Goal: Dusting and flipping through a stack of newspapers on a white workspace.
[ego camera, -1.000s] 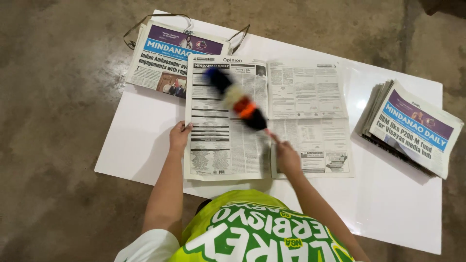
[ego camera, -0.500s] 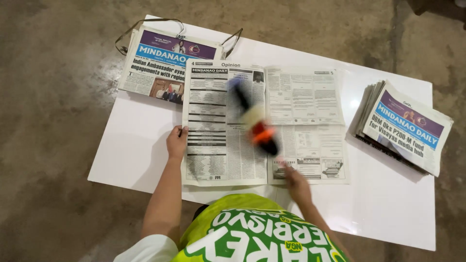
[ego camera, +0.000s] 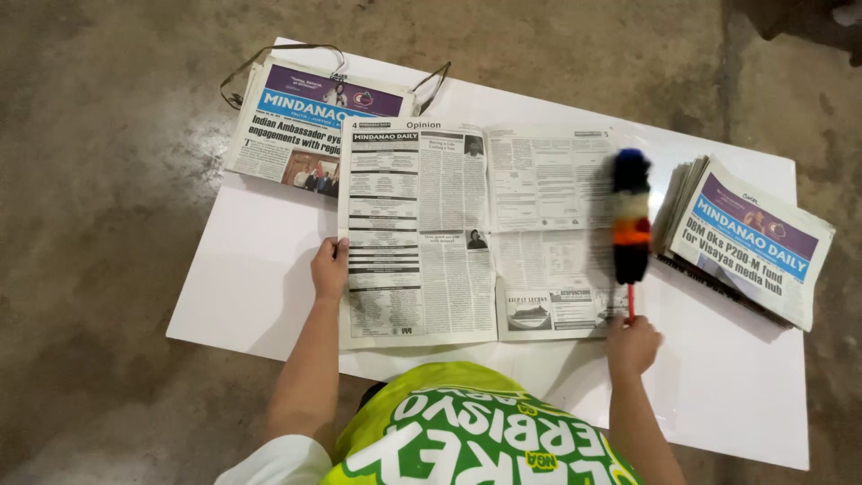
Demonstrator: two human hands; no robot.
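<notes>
An open newspaper lies spread on a white board on the floor. My left hand presses down on the paper's left edge. My right hand grips the red handle of a multicoloured feather duster. The duster's fluffy head, blurred with motion, stands over the right edge of the right-hand page.
A folded newspaper stack rests at the board's far left corner with a thin cord looped behind it. A second stack of folded papers sits at the right. Bare concrete floor surrounds the board.
The duster has swept from the left page, across the middle fold, to the right edge of the right page. My right hand moved right with it. My left hand stayed put.
</notes>
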